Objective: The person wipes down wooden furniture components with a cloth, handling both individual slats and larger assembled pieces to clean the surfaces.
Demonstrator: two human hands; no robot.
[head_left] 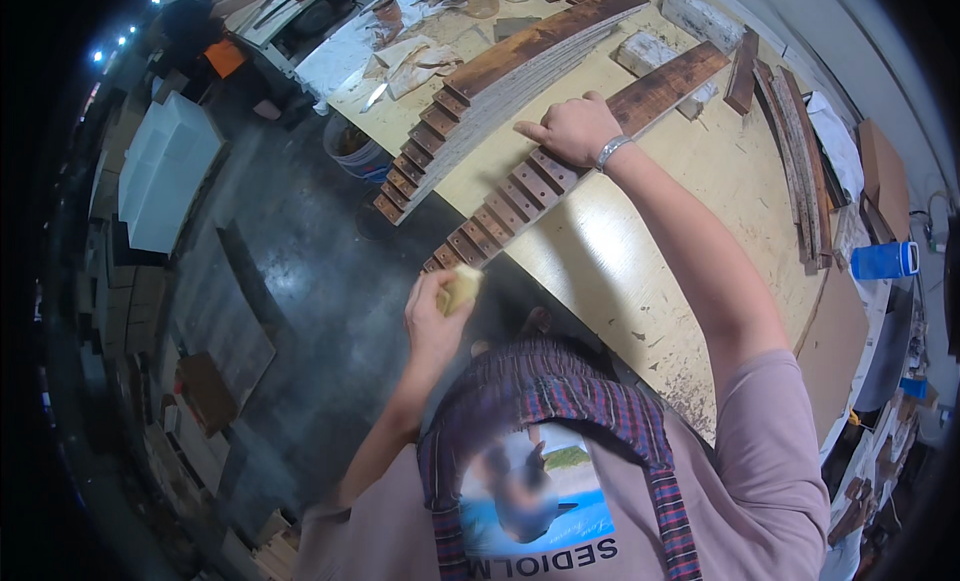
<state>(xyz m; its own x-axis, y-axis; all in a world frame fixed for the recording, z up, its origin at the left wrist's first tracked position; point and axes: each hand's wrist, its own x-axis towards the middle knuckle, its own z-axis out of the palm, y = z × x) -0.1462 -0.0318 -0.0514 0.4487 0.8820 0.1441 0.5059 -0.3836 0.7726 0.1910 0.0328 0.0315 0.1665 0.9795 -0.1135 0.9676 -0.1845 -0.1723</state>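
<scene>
A dark brown wooden board [668, 86] with a row of stepped, drilled blocks along one end lies slantwise across the table, its stepped end jutting past the edge. My right hand [574, 131] grips it around the middle, fingers curled over it and thumb sticking out to the left. My left hand [434, 319] is closed on a pale yellow sponge-like pad [460, 290] at the lower tip of the stepped end. The pad seems to touch the last blocks; the exact contact is hidden. Beside the board lies a stack of similar stepped boards [545, 46], also overhanging the edge.
The pale yellow table [640, 241] has a white-flecked block [648, 56] under the board. Dark wooden strips [800, 166] and a blue jug [884, 261] stand at the right. Crumpled cloths [420, 63] lie at the far left, above a bucket [355, 151] on the floor.
</scene>
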